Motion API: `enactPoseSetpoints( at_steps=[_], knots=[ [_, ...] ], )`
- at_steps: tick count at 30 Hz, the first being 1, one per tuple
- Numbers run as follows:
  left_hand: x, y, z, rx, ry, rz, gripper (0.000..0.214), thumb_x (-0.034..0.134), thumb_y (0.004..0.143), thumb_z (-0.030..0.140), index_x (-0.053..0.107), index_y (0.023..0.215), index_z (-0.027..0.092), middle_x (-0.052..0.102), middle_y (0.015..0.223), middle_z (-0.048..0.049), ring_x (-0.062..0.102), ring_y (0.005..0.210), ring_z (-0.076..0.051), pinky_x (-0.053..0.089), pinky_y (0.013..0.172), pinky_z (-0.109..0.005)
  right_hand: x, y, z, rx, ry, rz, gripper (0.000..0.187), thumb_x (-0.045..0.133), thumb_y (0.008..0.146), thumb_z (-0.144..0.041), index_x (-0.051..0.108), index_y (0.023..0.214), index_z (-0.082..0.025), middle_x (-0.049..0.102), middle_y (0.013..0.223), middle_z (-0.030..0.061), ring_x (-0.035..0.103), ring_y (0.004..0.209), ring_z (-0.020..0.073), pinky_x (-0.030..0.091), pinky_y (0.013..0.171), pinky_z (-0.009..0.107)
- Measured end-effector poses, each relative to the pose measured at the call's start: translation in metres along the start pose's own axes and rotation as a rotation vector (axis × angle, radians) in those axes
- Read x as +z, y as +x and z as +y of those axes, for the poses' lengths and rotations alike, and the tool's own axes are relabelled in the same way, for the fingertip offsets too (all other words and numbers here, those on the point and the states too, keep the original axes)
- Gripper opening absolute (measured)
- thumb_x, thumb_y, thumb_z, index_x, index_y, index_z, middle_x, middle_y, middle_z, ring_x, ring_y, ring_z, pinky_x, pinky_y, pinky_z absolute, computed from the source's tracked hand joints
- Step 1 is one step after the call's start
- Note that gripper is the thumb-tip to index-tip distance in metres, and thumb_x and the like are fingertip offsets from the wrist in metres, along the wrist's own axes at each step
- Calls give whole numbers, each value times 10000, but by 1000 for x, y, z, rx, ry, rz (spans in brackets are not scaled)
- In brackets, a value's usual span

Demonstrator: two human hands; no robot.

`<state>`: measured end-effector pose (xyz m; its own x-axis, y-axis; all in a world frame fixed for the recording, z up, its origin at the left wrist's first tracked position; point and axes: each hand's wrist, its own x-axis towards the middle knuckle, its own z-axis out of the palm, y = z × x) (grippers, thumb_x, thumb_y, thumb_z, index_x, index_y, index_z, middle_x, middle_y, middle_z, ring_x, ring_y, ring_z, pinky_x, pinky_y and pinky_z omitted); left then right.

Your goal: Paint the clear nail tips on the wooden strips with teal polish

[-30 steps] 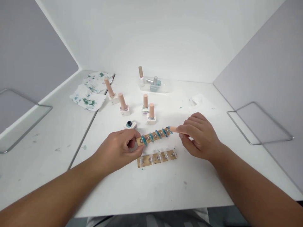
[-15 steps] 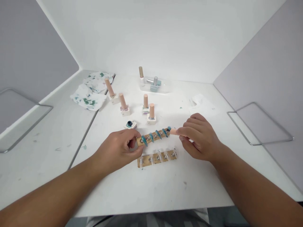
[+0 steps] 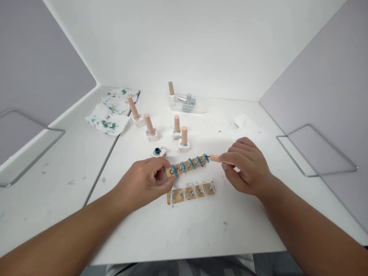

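My left hand [image 3: 149, 176] pinches the left end of a wooden nail-tip strip [image 3: 169, 172]. Along it sit several pointed nail tips [image 3: 192, 163] painted blue-green, each on a round metal mount. My right hand [image 3: 247, 166] grips a nail polish brush [image 3: 220, 158] by its peach cap handle. Its dark bristles meet the rightmost nail tip [image 3: 206, 157]. Below, a second wooden strip [image 3: 188, 193] with clear, unpainted tips lies on the table. An uncapped white polish bottle [image 3: 158, 151] with a dark blue-green mouth stands just behind my left hand.
Peach-capped polish bottles [image 3: 184, 140] stand behind the strips. A clear tray [image 3: 198, 107] at the back holds more bottles. Stained wipes [image 3: 107, 119] lie at back left, a white tissue [image 3: 240, 122] at right. Metal wire frames [image 3: 316, 151] stand at both side walls.
My right hand has shifted slightly right with the brush, and its handle now lies more tilted, with more of it showing. My left hand and the strip stay nearly in place.
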<state>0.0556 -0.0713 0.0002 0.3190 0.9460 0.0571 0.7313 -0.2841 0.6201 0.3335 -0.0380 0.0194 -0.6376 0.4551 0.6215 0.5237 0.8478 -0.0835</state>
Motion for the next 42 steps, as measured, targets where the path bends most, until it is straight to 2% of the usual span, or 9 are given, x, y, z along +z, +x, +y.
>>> enactPoseSetpoints(
  at_steps=[6, 10, 14, 20, 25, 28, 32, 36, 42],
  knots=[
    [-2, 0, 1, -14, -18, -24, 118, 550, 757, 313, 564, 757, 196, 429, 564, 47, 397, 498, -92, 339, 461, -211, -3, -2, 1, -64, 117, -19, 261, 479, 679, -49, 550, 887, -190, 393, 506, -76, 340, 473, 93, 281, 580, 289],
    [-4, 2, 3, -38, -17, -44, 114, 561, 747, 309, 566, 765, 197, 432, 565, 48, 404, 502, -94, 341, 460, -213, -1, 0, -1, 2, 32, 46, 243, 490, 689, -42, 548, 876, -184, 417, 520, -70, 346, 486, 89, 282, 592, 291],
    [-5, 3, 5, -46, -13, -54, 118, 564, 743, 313, 557, 744, 195, 428, 557, 49, 399, 497, -92, 348, 459, -211, 2, 2, -1, 50, -4, 10, 259, 492, 698, -32, 545, 896, -191, 457, 533, -70, 361, 493, 91, 283, 602, 291],
    [-5, 3, 6, -18, -8, -29, 111, 558, 743, 304, 551, 732, 194, 444, 554, 44, 405, 492, -90, 347, 449, -202, -3, -2, 2, -38, 108, -16, 276, 475, 690, -59, 552, 914, -201, 407, 509, -78, 340, 464, 93, 271, 578, 287],
    [-4, 2, 5, -17, -5, -26, 133, 557, 751, 324, 554, 740, 191, 436, 542, 44, 398, 487, -91, 353, 445, -202, 0, -1, 1, 40, 15, 69, 244, 487, 701, -52, 543, 889, -197, 450, 522, -68, 368, 480, 94, 297, 594, 290],
    [-4, 2, 5, -24, -11, -26, 145, 564, 751, 334, 559, 749, 188, 436, 543, 45, 393, 488, -90, 354, 450, -207, 4, -1, 0, 63, -13, 42, 232, 497, 698, -44, 526, 872, -193, 495, 549, -61, 389, 493, 93, 299, 606, 294],
    [-4, 3, 5, -28, -28, -36, 147, 570, 750, 333, 563, 761, 187, 443, 554, 43, 405, 497, -94, 360, 460, -213, 2, -2, 0, 4, 64, -11, 250, 474, 685, -47, 535, 872, -202, 430, 512, -72, 348, 473, 95, 278, 587, 294],
    [-4, 3, 5, -31, -34, -34, 146, 565, 752, 329, 558, 756, 184, 431, 551, 45, 397, 495, -94, 356, 457, -216, -3, -4, 2, -50, 103, 19, 258, 479, 678, -48, 543, 881, -195, 409, 505, -75, 328, 469, 92, 281, 574, 288],
    [-4, 3, 4, -44, -31, -39, 156, 566, 751, 340, 554, 750, 184, 429, 547, 46, 391, 490, -91, 350, 452, -211, 3, 0, 0, 49, -31, 58, 235, 499, 701, -39, 548, 883, -181, 452, 544, -59, 375, 506, 94, 298, 600, 295]
  ],
)
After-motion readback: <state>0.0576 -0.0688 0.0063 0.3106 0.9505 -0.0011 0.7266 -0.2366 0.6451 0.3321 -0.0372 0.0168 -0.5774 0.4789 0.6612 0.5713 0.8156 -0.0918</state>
